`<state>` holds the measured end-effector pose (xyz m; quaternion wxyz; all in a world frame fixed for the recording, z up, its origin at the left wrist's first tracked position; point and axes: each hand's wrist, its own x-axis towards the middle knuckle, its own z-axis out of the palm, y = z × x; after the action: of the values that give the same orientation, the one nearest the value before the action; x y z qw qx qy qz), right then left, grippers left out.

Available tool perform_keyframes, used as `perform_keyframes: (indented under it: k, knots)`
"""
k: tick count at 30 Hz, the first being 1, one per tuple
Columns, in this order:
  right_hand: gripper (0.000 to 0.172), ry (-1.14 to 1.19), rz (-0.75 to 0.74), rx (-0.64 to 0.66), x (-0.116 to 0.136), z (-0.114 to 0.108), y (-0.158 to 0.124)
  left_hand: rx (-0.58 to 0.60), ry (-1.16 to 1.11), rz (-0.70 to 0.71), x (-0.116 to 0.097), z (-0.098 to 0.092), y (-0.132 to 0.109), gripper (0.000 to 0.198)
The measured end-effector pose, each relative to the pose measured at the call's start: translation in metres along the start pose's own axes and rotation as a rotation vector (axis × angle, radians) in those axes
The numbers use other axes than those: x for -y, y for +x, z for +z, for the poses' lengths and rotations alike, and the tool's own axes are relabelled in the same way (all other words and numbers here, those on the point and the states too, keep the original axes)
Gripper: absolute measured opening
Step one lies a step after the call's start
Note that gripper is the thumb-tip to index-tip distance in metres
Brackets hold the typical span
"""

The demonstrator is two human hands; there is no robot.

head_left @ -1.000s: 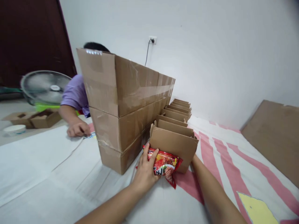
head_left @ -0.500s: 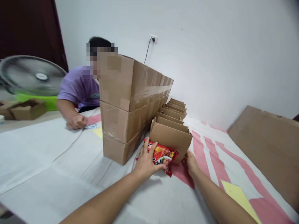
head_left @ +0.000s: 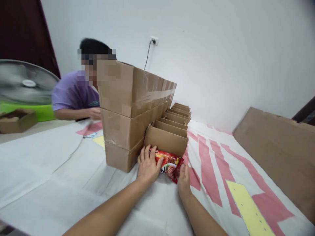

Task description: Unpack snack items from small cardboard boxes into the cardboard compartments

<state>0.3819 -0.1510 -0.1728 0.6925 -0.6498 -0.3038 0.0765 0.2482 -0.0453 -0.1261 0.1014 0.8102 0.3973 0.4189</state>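
Observation:
A red instant noodle packet point(head_left: 169, 161) stands against the front of an open-topped cardboard box point(head_left: 166, 139). My left hand point(head_left: 148, 164) grips its left part, fingers over the upper edge and thumb across the printed front. At the packet's right end is my right hand point(head_left: 184, 180), its fingers closed together on the red wrapper edge. More cardboard boxes point(head_left: 176, 121) with raised flaps run in a row behind, towards the wall. What stands inside them cannot be seen from here.
Close on the left rises a stack of taped cartons point(head_left: 116, 127). Behind it sits a person in a purple shirt point(head_left: 71, 90). A large cardboard sheet point(head_left: 275, 154) leans at the right. A fan point(head_left: 27, 82) and a small open carton point(head_left: 18, 121) are at far left.
My right hand has moved left from the box's side to the packet's right end. The front box now sits further left, nearer the carton stack. The person's hand has drawn behind the cartons.

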Motion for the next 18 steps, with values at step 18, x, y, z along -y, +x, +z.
perform_keyframes:
  k: [18]
  knots:
    - [0.084,0.232,-0.046,0.24,0.006,0.007,-0.002,0.016,-0.17,-0.006,0.007,0.014,-0.003,0.052]
